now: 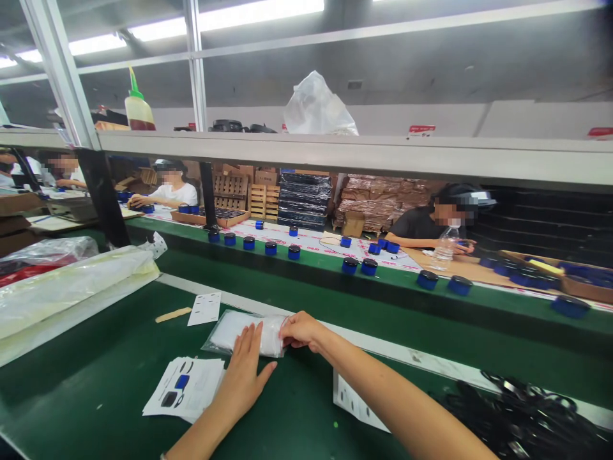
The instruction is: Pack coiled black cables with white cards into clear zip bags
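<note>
A clear plastic bag (pixel 228 332) with a white, soft-looking bundle inside lies flat on the green table. My left hand (pixel 245 377) rests on its near side, fingers stretched out and thumb apart. At the bag's right end, my right hand (pixel 301 331) pinches the edge between thumb and fingers. Left of my left forearm is a stack of printed leaflets (pixel 179 386) with pictures of blue and black items. Just beyond the bag's left end lies a single printed sheet (pixel 205 308), beside a flat wooden stick (pixel 173 315). Another folded leaflet (pixel 357 402) is partly covered by my right forearm.
Black cables (pixel 522 415) are heaped at the right. A large plastic-wrapped roll (pixel 71 287) lies at the left. Blue and black round items (pixel 271 248) line the far belt beneath a shelf (pixel 335 150). A person (pixel 416 223) sits across, near a clear bottle (pixel 445 246).
</note>
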Tool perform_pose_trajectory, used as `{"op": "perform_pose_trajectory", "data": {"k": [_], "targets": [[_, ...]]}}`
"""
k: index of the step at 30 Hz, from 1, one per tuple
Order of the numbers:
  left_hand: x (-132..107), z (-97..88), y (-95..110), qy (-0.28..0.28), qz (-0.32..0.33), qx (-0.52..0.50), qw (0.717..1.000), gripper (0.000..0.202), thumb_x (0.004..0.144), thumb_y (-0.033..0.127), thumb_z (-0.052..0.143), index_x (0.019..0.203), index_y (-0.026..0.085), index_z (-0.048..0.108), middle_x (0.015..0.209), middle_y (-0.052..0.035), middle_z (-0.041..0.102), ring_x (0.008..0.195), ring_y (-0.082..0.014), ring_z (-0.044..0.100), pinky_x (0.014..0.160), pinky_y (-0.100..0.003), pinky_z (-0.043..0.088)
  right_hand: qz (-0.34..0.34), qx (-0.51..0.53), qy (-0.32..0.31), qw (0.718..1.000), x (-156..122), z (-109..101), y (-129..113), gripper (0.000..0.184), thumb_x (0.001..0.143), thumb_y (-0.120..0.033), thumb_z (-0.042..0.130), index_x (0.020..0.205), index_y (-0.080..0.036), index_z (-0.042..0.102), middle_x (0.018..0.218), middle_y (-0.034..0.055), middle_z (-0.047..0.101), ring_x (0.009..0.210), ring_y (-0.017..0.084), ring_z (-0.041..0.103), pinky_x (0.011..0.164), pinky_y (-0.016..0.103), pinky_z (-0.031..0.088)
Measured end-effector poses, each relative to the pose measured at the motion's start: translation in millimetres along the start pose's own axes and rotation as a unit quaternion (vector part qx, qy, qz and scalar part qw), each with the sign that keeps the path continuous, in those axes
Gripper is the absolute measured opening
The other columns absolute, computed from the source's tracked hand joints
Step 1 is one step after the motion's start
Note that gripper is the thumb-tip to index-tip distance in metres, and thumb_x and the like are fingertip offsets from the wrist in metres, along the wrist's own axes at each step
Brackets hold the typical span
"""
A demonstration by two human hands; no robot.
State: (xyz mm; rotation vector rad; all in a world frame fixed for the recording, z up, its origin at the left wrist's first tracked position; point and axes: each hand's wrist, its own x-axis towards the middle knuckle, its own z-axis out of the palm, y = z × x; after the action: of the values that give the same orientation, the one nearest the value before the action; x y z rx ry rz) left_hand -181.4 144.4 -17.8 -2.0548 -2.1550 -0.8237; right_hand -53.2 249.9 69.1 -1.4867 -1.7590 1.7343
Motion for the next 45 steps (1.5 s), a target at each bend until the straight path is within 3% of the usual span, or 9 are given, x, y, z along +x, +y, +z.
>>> {"op": "perform_pose_trajectory", "data": {"k": [7,13,16,24,28,36,40,43,45], "targets": [[-0.1,-4.2,5.6,-0.016,0.001,0.021,1.000,0.057,0.088,0.028,0.046,0.140,0.012,0.031,0.148,-0.0216,0.035,0.138,-0.0366,0.022,0.107,-0.057,0.028,0.043,-0.004,0.018,0.999,0.1,-12.0,7.4,0.029,0.092,-0.029,0.057,0.119,-0.017,0.054,0.118,0.0076,0.058,0.096,0.022,0.062,0.079,0.041,0.053],[-1.8,-10.5,22.7,-0.031,0.017,0.046,0.998,0.057,0.086,0.022,0.050,0.141,0.023,0.036,0.150,-0.0108,0.034,0.139,-0.0342,0.022,0.107,-0.062,0.022,0.045,0.004,0.059,0.997,0.3,5.4,9.3,0.030,0.092,-0.029,0.057,0.119,-0.017,0.054,0.119,0.0078,0.058,0.097,0.022,0.061,0.080,0.042,0.052],[-1.9,-11.9,27.2,-0.040,0.013,0.057,0.997,0.055,0.086,0.024,0.052,0.140,0.020,0.039,0.150,-0.0123,0.034,0.138,-0.0372,0.023,0.106,-0.063,0.022,0.039,0.005,0.052,0.998,-0.4,10.5,8.2,0.029,0.092,-0.029,0.057,0.118,-0.017,0.055,0.118,0.0076,0.058,0.096,0.022,0.062,0.080,0.042,0.052],[-0.9,-12.9,26.8,-0.054,-0.001,0.059,0.997,0.049,0.088,0.027,0.050,0.136,0.017,0.046,0.147,-0.0135,0.040,0.136,-0.0411,0.026,0.105,-0.064,0.024,0.046,-0.010,0.038,0.998,-8.2,-29.7,6.9,0.029,0.092,-0.029,0.057,0.118,-0.016,0.055,0.117,0.0078,0.058,0.096,0.022,0.062,0.079,0.041,0.053],[-0.9,-12.7,26.5,-0.050,0.005,0.052,0.997,0.048,0.088,0.027,0.049,0.135,0.016,0.047,0.146,-0.0151,0.041,0.135,-0.0423,0.026,0.104,-0.066,0.023,0.042,-0.043,0.011,0.998,-16.2,-33.9,9.2,0.027,0.092,-0.029,0.057,0.117,-0.016,0.056,0.115,0.0073,0.059,0.094,0.021,0.062,0.078,0.040,0.053],[-0.9,-13.9,22.6,-0.072,0.004,0.030,0.997,0.050,0.088,0.030,0.049,0.136,0.015,0.045,0.147,-0.0156,0.039,0.136,-0.0420,0.022,0.105,-0.065,0.021,-0.092,-0.191,0.105,0.972,-51.2,-45.3,2.4,0.025,0.092,-0.028,0.058,0.113,-0.016,0.057,0.112,0.0063,0.060,0.092,0.021,0.062,0.078,0.040,0.052],[3.6,-23.7,20.8,-0.094,0.010,0.000,0.996,0.069,0.081,0.036,0.062,0.141,0.017,0.035,0.148,-0.0192,0.035,0.137,-0.0432,0.017,0.104,-0.068,0.016,-0.198,-0.242,0.156,0.937,-109.3,-67.3,7.5,0.020,0.081,-0.010,0.062,0.099,-0.018,0.058,0.082,-0.0011,0.061,0.080,0.019,0.057,0.075,0.033,0.044],[-5.5,-46.3,36.1,-0.122,0.063,-0.045,0.989,0.113,0.064,0.047,0.076,0.149,0.023,0.005,0.154,-0.0190,0.020,0.139,-0.0393,0.010,0.107,-0.064,0.016,-0.230,-0.229,0.168,0.931,-155.5,-74.8,29.7,0.017,0.078,-0.011,0.057,0.091,-0.021,0.054,0.073,-0.0034,0.056,0.069,0.016,0.051,0.064,0.027,0.039],[-20.9,-59.6,57.1,-0.141,0.110,-0.078,0.981,0.143,0.048,0.057,0.081,0.145,0.025,-0.019,0.156,-0.0175,0.003,0.140,-0.0382,0.005,0.108,-0.059,0.021,-0.221,-0.145,0.144,0.954,-177.3,-73.1,55.6,0.013,0.077,-0.017,0.057,0.088,-0.021,0.053,0.071,-0.0040,0.052,0.064,0.014,0.048,0.057,0.024,0.038]]}}
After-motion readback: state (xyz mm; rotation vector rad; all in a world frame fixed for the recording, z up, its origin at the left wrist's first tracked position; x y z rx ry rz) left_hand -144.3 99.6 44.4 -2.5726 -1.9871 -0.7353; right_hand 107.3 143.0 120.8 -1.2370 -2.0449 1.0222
